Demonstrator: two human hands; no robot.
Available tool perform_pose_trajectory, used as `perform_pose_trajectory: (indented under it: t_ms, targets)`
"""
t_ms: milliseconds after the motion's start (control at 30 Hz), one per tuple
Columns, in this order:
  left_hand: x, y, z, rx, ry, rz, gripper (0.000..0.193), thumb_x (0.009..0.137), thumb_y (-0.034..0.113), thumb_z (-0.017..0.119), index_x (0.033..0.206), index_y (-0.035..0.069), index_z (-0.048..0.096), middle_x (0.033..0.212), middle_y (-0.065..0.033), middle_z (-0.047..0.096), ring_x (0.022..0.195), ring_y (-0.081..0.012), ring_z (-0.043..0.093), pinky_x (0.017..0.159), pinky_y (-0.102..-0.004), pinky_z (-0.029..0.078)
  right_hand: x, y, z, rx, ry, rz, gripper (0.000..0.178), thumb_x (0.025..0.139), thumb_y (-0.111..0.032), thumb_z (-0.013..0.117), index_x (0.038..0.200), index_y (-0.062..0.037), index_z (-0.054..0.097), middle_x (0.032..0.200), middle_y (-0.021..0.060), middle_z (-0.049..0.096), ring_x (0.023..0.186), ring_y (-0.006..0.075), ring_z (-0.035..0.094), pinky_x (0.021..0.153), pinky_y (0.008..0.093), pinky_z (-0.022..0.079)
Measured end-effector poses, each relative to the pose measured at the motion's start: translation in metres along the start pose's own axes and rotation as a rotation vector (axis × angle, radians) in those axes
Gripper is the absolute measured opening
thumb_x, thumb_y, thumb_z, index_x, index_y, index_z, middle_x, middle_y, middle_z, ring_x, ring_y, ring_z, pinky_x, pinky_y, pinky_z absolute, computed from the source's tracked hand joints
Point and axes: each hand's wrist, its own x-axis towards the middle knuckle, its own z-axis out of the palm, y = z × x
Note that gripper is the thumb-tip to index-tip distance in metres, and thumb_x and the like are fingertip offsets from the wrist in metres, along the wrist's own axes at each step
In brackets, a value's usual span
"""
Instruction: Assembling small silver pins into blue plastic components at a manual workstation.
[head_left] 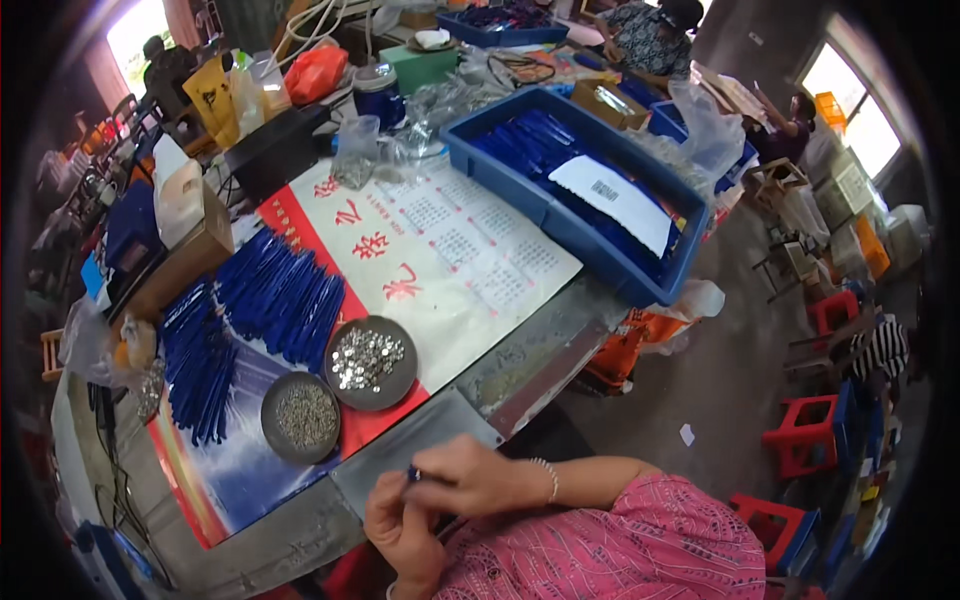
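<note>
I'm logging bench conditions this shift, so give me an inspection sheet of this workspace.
Surface: grey table, worn in patches, partly covered by a calendar sheet.
Job's things: small dark-blue piece at the fingers; bowl of shiny pieces; bowl of smaller beads; fanned slim blue pieces.
Clutter: red bag and clear bags toward the back.
Grip: left hand and right hand together; which holds the piece is unclear.
Cables: black cords at the left.
Surroundings: red stools on the right; other people beyond.

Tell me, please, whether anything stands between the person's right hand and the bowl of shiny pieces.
Nothing visible does: only a flat grey sheet and the poster's red edge lie between the right hand and the bowl of shiny pieces.
</note>
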Motion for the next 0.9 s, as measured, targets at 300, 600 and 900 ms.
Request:
perform_pose_trajectory:
  t_ms: [300, 600, 900]
  targets:
    - [-0.007, 0.005, -0.003, 0.004, 0.066, 0.018, 0.015, 0.088, -0.001, 0.054, 0.103, 0.004, 0.052, 0.093, -0.0043, 0.053, 0.057, -0.0071, 0.044, 0.047, -0.0192, 0.034, 0.002, 0.008, 0.01, -0.02, -0.096, 0.031, 0.04, 0.094, -0.034, 0.048, 0.071, -0.0012, 0.051, 0.063, 0.0192, 0.051, 0.061, 0.0407, 0.052, 0.051, 0.0405, 0.039]
    - [0.021, 0.041, -0.015, 0.405, -0.024, -0.288, 0.022, 0.09, 0.001, 0.051, 0.112, 0.001, 0.056, 0.092, -0.0054, 0.059, 0.062, -0.0074, 0.049, 0.056, -0.0197, 0.04, -0.012, 0.034, -0.049, -0.037, 0.197, 0.126, 0.027, 0.097, -0.019, 0.043, 0.081, -0.0004, 0.054, 0.071, 0.0045, 0.051, 0.058, 0.0114, 0.047, 0.053, 0.025, 0.04]
    - [0.079, 0.024, -0.003, 0.921, -0.452, 0.052, 0.023, 0.082, -0.002, 0.058, 0.104, 0.002, 0.063, 0.086, -0.0091, 0.058, 0.073, -0.0185, 0.057, 0.063, -0.0242, 0.042, -0.034, 0.067, -0.054, 0.071, 0.422, 0.037, 0.023, 0.097, -0.018, 0.043, 0.091, 0.0013, 0.053, 0.087, 0.0069, 0.053, 0.066, 0.0093, 0.047, 0.059, 0.0213, 0.039]
